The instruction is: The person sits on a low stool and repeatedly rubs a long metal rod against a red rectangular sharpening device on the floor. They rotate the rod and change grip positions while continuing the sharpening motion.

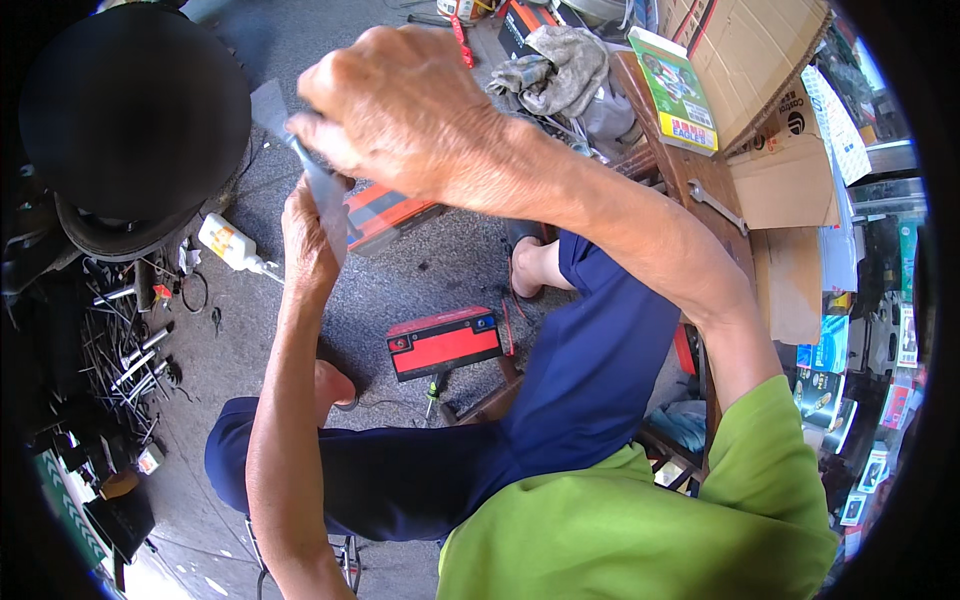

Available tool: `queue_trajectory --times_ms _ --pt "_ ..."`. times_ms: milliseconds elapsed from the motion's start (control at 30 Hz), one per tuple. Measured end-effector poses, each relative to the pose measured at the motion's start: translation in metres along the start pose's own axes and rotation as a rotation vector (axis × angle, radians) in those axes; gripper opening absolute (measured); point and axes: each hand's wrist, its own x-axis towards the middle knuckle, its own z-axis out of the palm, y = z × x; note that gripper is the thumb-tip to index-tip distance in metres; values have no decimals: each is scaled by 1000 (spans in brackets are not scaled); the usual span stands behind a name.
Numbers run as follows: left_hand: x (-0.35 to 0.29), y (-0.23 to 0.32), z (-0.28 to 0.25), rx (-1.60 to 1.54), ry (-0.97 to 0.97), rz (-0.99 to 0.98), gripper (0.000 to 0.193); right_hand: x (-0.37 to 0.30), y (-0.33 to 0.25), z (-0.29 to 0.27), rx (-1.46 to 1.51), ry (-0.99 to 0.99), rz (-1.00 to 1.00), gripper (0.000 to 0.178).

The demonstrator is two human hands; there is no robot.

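Both of my hands are raised over the floor at a narrow, translucent whitish plastic packet. My left hand is closed round its lower part. Above it, my right hand is closed with the fingertips pinching at the packet's upper end; the pinch itself is partly hidden and blurred. What the packet holds, I cannot make out. Behind my hands an orange and grey box-shaped battery lies on the floor, partly covered by them. Closer to me sits a red and black battery, and a green-handled screwdriver is beside it.
A white squeeze bottle lies left of my hands, below a large dark round object. Scattered metal tools cover the far left. On the wooden bench at right are a wrench, a green-yellow box and cardboard. A grey rag lies beyond.
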Motion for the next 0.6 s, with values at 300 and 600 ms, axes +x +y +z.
queue_trajectory --times_ms 300,600 --pt "0 10 -7 24 -63 -137 30 -23 45 4 -30 -65 113 24" --pt "-5 7 -1 -4 10 -52 22 -17 19 16 -153 13 -342 11"
